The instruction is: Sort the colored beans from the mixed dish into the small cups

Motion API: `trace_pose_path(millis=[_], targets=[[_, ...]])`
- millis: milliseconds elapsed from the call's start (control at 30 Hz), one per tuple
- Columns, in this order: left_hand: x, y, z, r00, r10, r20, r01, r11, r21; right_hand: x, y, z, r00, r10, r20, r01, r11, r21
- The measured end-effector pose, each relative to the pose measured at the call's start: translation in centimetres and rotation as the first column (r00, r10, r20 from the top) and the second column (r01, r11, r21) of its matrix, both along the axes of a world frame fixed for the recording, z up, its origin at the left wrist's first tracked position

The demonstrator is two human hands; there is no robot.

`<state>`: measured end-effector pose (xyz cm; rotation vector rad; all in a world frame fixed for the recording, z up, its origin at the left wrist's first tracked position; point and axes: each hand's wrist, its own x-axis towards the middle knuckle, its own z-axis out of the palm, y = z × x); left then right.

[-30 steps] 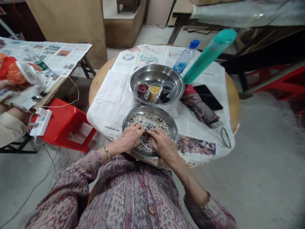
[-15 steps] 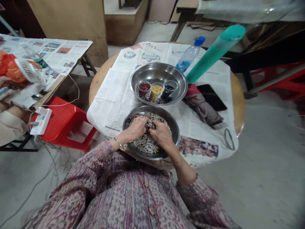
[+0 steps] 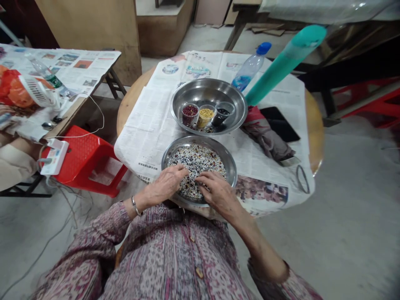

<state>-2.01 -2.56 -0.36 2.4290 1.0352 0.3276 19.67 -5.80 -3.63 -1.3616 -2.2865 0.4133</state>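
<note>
A steel bowl [image 3: 232, 170] near the table's front edge holds a mix of white rice-like grains with dark, red and yellow beans [image 3: 196, 160]. My left hand [image 3: 168, 181] is over the bowl's left rim, fingers stretched towards the mix, with nothing seen in them. At the right side, my right hand [image 3: 217, 191] has its fingers apart and slightly bent, the tips at the mix. Behind stands a larger steel basin [image 3: 206, 89]. Inside it are a cup of red beans [image 3: 189, 114], a cup of yellow beans [image 3: 205, 116] and a tilted cup of black beans [image 3: 222, 114].
Newspaper [image 3: 140, 125] covers the round table. A blue-capped bottle [image 3: 250, 68], a long green tube [image 3: 287, 64], a folded umbrella [image 3: 265, 139] and a black tablet [image 3: 279, 124] lie or stand right of the basin. At left are a red stool [image 3: 84, 162], a power strip [image 3: 55, 157] and a seated person.
My hands have drawn apart and back towards me from the bowl's middle, where they were close together. The mix now lies flatter and more of it shows.
</note>
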Motion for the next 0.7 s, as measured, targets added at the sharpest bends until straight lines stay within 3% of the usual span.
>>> trace_pose_path(millis=[167,300,467,600,700], targets=[[0.1,-0.1,-1.1,0.974,0.190,0.127,-0.198,0.978,0.058,-3.0,0.9,0.4,0.959,0.174,0.223,-0.198,0.976,0.090],[-0.3,-0.7,-2.2,0.927,0.232,0.294,-0.274,0.955,0.110,-3.3,3.2,-0.8,0.962,0.079,0.260,-0.121,0.982,0.146],[-1.0,-1.6,-2.4,0.893,0.215,0.396,-0.267,0.960,0.080,-0.3,4.2,-2.0,0.970,-0.149,0.192,0.122,0.982,0.145],[-1.1,-1.9,-2.4,0.878,0.248,0.409,-0.283,0.959,0.027,0.9,1.9,-1.9,0.994,-0.086,0.062,0.083,0.995,0.053],[-1.0,-1.9,-2.4,0.879,0.260,0.399,-0.287,0.958,0.009,-0.2,0.5,-1.9,0.999,-0.022,-0.035,0.021,0.999,-0.024]])
